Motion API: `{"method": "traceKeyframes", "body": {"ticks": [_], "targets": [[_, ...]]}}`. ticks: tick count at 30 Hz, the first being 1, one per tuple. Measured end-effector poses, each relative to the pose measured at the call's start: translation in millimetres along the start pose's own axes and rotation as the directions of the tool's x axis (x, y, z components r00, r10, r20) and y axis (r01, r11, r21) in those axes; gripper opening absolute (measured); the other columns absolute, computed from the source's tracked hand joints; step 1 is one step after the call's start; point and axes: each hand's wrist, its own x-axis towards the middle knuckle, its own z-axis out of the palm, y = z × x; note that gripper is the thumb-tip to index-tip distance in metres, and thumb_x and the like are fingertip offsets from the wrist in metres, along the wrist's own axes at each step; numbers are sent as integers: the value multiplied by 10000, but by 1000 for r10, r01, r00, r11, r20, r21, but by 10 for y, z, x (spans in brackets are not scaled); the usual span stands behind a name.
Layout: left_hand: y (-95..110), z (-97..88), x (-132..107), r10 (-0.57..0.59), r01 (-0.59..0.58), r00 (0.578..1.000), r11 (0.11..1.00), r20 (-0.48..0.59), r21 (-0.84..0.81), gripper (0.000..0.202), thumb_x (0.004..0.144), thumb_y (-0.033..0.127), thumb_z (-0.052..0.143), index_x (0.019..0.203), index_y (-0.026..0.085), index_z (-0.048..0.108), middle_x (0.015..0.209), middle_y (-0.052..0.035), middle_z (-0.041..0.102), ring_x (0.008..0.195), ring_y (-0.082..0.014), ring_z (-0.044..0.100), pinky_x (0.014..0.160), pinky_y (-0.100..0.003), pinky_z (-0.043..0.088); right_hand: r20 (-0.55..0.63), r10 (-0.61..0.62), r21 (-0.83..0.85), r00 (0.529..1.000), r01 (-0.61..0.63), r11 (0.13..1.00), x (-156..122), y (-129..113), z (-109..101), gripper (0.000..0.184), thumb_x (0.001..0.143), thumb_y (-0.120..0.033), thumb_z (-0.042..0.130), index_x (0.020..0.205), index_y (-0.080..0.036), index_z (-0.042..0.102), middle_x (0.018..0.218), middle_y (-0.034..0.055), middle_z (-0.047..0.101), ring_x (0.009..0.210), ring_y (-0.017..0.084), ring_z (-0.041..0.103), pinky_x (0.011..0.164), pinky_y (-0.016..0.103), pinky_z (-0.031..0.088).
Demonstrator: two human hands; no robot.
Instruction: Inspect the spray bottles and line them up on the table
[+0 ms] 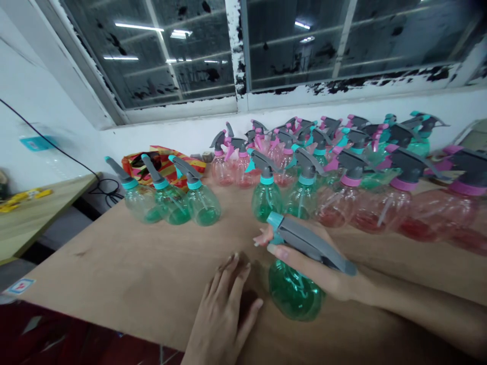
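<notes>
My right hand [323,271] is wrapped round the neck of a green spray bottle [294,294] that stands on the wooden table [125,263]. The bottle's grey trigger head [308,242] with a teal nozzle points away to the left, and my fingertips curl under the trigger. My left hand [222,309] lies flat on the table just left of the bottle, fingers stretched out and holding nothing.
Three green spray bottles [171,200] stand in a row at the left. Several more green and pink spray bottles [342,172] crowd the back and right of the table. A striped bag [163,159] lies by the wall. A second table [34,210] stands at far left.
</notes>
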Motion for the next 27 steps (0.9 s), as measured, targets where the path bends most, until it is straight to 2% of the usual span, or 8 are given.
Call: {"method": "traceKeyframes", "body": {"ticks": [4,16,23,27], "targets": [[-85,142,17,26,-28,999,997,29,73,559,1006,445,430,1458,130,329,1502,-191,372,1384,-324,349,1060,-533,390,-23,41,10,999,-41,999,-4,-9,16,183,865,-297,608,1030,-258,676,805,17,712,974,245,683,851,402,534],[-55,200,62,30,-34,998,997,59,68,605,1021,425,395,1502,108,212,1542,-214,276,1431,-330,225,1067,-560,366,-18,52,-15,999,-52,999,-25,18,12,198,871,-286,610,1061,-269,662,877,10,710,1036,247,656,927,418,495],[-38,188,56,1,-5,994,999,110,37,617,999,387,456,1505,129,215,1558,-192,248,1434,-331,208,1084,-559,344,-15,28,-34,1000,-28,999,-32,-11,-4,141,871,-286,609,1001,-258,655,863,-2,683,917,197,660,898,375,489],[-33,190,60,-13,11,995,1000,100,22,627,998,381,459,1512,134,196,1559,-188,247,1438,-329,195,1086,-565,336,-15,-5,-39,1000,4,999,-15,-40,2,93,874,-324,594,897,-241,631,763,-6,645,791,178,646,766,338,505]]}}
